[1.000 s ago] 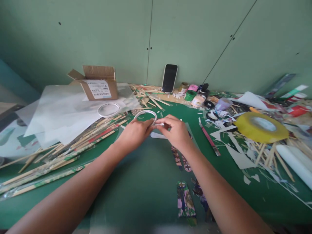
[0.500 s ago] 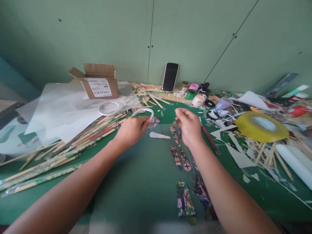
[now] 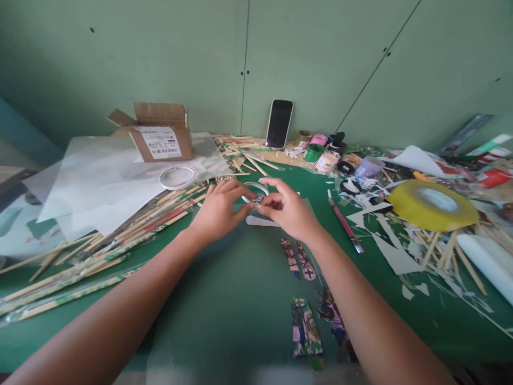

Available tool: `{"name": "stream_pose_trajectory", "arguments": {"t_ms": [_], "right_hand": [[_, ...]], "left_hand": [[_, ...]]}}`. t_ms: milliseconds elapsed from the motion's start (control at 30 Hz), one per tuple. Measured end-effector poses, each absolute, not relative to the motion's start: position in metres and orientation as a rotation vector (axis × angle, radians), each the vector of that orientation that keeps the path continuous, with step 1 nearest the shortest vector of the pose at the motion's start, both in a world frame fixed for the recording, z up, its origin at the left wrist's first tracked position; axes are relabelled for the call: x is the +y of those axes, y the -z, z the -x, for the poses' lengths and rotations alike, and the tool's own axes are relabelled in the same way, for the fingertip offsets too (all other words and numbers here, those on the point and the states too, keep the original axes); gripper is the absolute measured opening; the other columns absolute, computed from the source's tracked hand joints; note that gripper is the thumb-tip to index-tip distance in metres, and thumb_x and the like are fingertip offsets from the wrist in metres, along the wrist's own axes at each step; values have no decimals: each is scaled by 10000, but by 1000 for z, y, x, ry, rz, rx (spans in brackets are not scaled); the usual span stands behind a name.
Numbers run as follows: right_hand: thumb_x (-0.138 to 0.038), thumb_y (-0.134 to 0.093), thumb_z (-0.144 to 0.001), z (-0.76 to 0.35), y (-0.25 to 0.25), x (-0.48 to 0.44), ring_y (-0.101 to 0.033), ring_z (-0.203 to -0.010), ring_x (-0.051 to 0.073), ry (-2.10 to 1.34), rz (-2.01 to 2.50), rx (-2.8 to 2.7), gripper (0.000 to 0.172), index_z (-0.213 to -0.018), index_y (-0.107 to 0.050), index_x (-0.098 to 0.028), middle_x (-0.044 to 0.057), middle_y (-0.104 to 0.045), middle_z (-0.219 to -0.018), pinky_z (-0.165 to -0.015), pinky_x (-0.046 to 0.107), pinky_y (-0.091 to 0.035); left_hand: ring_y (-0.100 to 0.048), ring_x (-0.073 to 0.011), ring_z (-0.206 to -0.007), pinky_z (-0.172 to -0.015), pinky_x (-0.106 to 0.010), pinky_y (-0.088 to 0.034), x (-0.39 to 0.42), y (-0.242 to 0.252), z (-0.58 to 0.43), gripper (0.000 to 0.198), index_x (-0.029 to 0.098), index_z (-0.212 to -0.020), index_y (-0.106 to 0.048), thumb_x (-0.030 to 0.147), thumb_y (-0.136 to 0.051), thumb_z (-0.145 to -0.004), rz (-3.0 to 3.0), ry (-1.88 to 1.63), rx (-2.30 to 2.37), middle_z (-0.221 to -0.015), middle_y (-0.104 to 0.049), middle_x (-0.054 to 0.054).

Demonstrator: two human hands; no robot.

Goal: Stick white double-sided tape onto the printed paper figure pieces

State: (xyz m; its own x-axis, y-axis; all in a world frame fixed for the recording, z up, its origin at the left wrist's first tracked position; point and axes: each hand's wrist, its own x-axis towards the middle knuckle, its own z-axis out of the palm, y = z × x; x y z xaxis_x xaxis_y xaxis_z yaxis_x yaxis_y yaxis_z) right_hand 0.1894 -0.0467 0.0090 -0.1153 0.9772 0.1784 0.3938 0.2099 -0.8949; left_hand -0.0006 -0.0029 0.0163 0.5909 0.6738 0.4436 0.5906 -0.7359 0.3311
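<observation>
Both of my hands meet over the middle of the green mat. My left hand [image 3: 219,209] grips the left side of a narrow, pale roll of tape [image 3: 258,186]. From the other side, my right hand [image 3: 287,207] pinches at the same roll, thumb tips close together; what lies between these fingertips is mostly hidden. Just below them rests a white, rounded paper strip [image 3: 262,221], partly covered by my right hand. Small printed cut-outs [image 3: 297,259] lie nearer, beside my right forearm, with a larger green-and-purple cut-out [image 3: 306,329] below.
A second ring-shaped roll [image 3: 178,177] rests on white sheets beside an open cardboard box [image 3: 160,140]. Wrapped sticks [image 3: 116,251] spread leftward. A phone [image 3: 279,124] leans on the wall near paint jars [image 3: 313,152]. To the right are a craft knife [image 3: 345,224], yellow tape [image 3: 404,206] and paper scraps.
My right hand has moved left and down to meet the roll of tape. My left hand has shifted slightly right with the roll, and its fingers have turned toward my right hand.
</observation>
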Motion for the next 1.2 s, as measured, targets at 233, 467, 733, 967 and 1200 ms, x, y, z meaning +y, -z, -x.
{"name": "stream_pose_trajectory", "arguments": {"t_ms": [233,467,733,967,1200], "right_hand": [[-320,-655,-803,-188,-5,-44,-596,-710,158,-758,1339,-1579,364,-1142,-606,-196,44,-693,-896,-679,327,-475],[-363,-618,-795,-190,-5,-40,-560,-695,149,-546,1322,-1597,187,-724,-648,-193,40,-641,-837,-646,309,-432],[-306,-529,-798,-190,-16,-45,-569,-767,168,-315,1334,-1568,159,-677,-541,-204,57,-626,-860,-691,319,-442],[-360,-558,-818,-204,-16,-50,-529,-633,148,-807,1716,-1766,284,-586,-553,-197,59,-661,-840,-582,312,-389],[-282,-606,-773,-197,-7,-47,-605,-803,220,-704,1737,-1819,249,-533,-579,-220,76,-669,-843,-700,356,-443]], "left_hand": [[-604,-188,-944,-880,-350,-435,-1,-11,-3,97,179,-804,-651,244,-606,-859,-2397,-964,1028,-946,-665,-35],[-619,-162,-878,-834,-310,-464,-3,-15,-7,98,188,-785,-675,265,-643,-834,-2198,-998,1015,-883,-684,-26],[-643,-148,-833,-771,-283,-500,-5,-15,-9,240,181,-1080,-677,232,-598,-858,-2101,-969,1103,-947,-721,-38],[-664,-173,-907,-783,-270,-497,3,-13,5,218,276,-961,-742,186,-577,-851,-2791,-293,800,-1005,-705,-11],[-677,-191,-863,-732,-280,-485,-2,-14,0,199,254,-897,-749,212,-562,-842,-2677,-264,1013,-954,-742,-12]]}}
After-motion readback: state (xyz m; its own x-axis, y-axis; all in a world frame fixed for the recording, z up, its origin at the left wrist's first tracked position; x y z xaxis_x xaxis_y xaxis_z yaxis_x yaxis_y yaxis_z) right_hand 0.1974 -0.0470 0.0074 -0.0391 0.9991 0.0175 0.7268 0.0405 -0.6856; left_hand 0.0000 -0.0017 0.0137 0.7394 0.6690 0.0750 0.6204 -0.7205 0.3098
